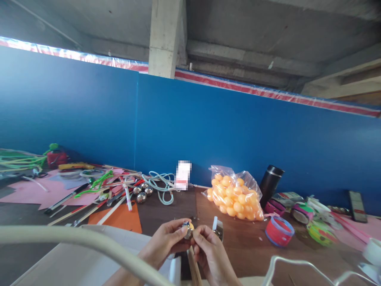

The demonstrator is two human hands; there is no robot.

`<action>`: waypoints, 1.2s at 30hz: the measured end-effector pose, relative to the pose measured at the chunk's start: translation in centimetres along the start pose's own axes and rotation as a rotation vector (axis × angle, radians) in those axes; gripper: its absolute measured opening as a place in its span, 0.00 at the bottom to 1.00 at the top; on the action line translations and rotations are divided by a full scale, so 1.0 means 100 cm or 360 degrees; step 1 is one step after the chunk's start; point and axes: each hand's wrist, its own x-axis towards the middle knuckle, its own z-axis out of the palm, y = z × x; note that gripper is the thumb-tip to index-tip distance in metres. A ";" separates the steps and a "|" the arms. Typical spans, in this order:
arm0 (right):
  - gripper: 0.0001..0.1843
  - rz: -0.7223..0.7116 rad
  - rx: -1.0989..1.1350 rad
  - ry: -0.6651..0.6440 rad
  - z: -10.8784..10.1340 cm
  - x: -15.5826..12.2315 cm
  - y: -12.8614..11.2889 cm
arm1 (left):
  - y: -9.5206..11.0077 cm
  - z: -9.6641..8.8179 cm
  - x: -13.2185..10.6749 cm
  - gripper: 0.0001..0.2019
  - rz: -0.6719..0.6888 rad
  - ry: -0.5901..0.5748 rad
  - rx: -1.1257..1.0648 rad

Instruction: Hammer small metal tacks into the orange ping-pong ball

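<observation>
left hand (167,235) grips small shiny piece (187,230); right hand (207,243), four o'clock, pinched narrow, cannot tell on what; best brace wrists.

The small piece (187,230) is silver and yellow, balls (238,207) orange, partition (253,131) blue, sheeting (232,85) red-white-blue striped.

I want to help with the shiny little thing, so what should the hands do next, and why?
Maybe the left hand should hold the small shiny thing steady: its fingers grip it, and the right hand's thumb and finger are pinched together right beside it. Whether those pinch anything is too small to tell.
</observation>
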 end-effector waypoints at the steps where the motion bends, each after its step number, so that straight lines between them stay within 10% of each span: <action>1: 0.13 0.0004 0.0014 -0.0006 0.001 0.000 -0.001 | 0.000 -0.001 0.000 0.18 -0.0003 -0.0017 -0.0030; 6: 0.15 0.0024 -0.0257 0.0196 -0.005 0.000 -0.004 | -0.001 -0.005 0.003 0.18 -0.0013 -0.0005 -0.0144; 11: 0.12 -0.0259 -0.1581 0.0283 -0.011 -0.009 -0.013 | -0.001 -0.010 0.007 0.17 0.0105 0.0036 -0.0253; 16: 0.11 0.0117 -0.2412 0.0270 0.003 -0.022 -0.020 | -0.001 -0.018 0.012 0.16 0.0222 0.0094 -0.0328; 27: 0.04 -0.0095 -0.1930 0.0339 -0.026 -0.003 0.024 | 0.006 -0.023 0.013 0.13 0.0319 0.0206 -0.0381; 36: 0.06 -0.0597 -0.1733 0.0358 -0.015 -0.014 -0.001 | 0.002 -0.030 0.020 0.13 0.0396 0.0330 -0.0381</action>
